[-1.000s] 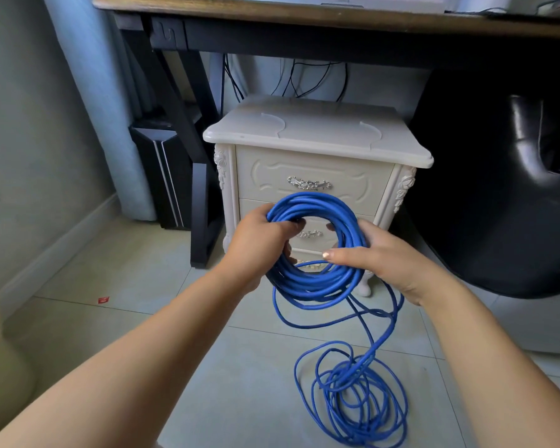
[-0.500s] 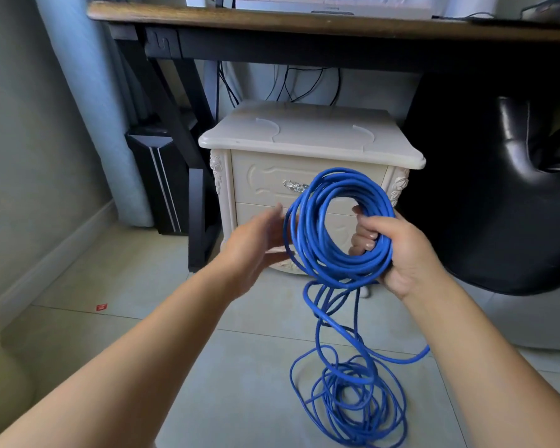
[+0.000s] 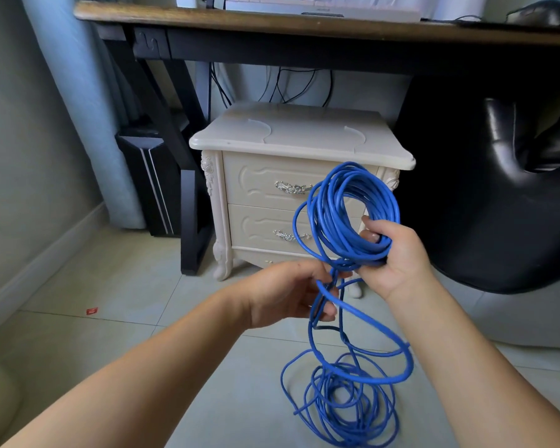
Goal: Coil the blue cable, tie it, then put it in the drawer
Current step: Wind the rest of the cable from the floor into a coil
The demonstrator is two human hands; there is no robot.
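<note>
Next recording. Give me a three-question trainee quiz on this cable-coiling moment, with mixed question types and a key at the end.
1. True or false: the upper drawer and lower drawer of the white nightstand are both closed.
2. Where is the coiled part of the blue cable? A) on the nightstand B) in the grip of the right hand C) on the desk
3. Fill in: the left hand holds a strand that runs down to a loose pile on the ____.
Key: 1 true; 2 B; 3 floor.
</note>
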